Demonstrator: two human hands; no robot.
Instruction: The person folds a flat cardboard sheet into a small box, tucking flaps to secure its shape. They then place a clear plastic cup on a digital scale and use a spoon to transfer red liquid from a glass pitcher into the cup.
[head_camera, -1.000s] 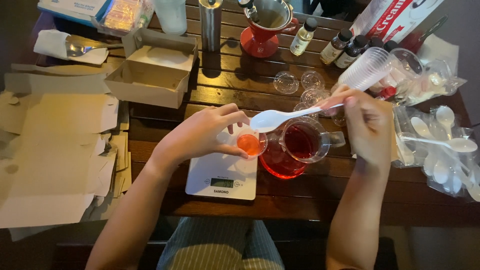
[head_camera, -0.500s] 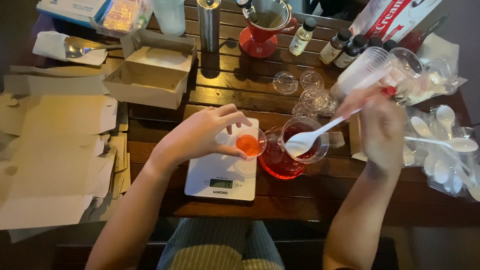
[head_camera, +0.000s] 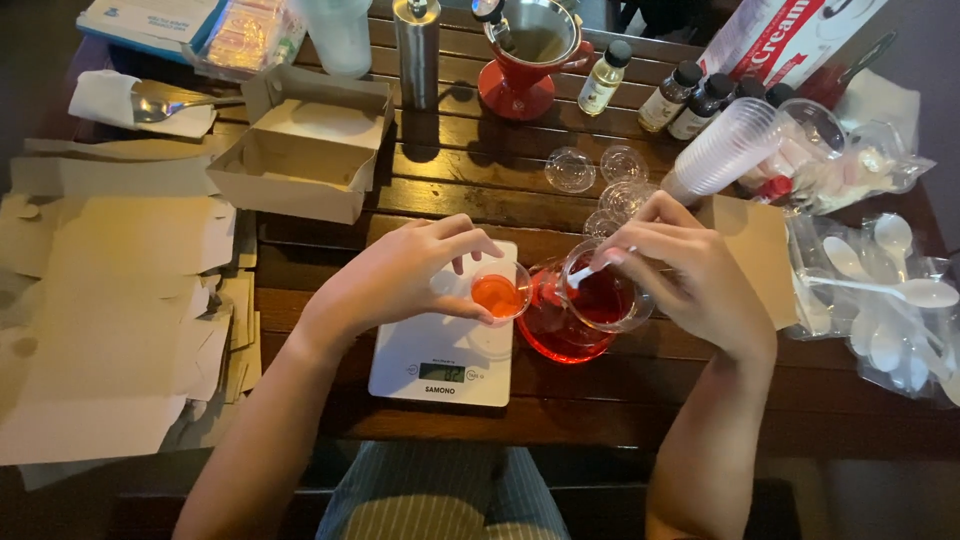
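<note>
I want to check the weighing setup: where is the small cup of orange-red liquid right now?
In the head view, the small cup sits on the white scale near centre, pinched by the left hand, just left of the red jug.

Dark slatted wooden table (head_camera: 470, 180), dim light
</note>
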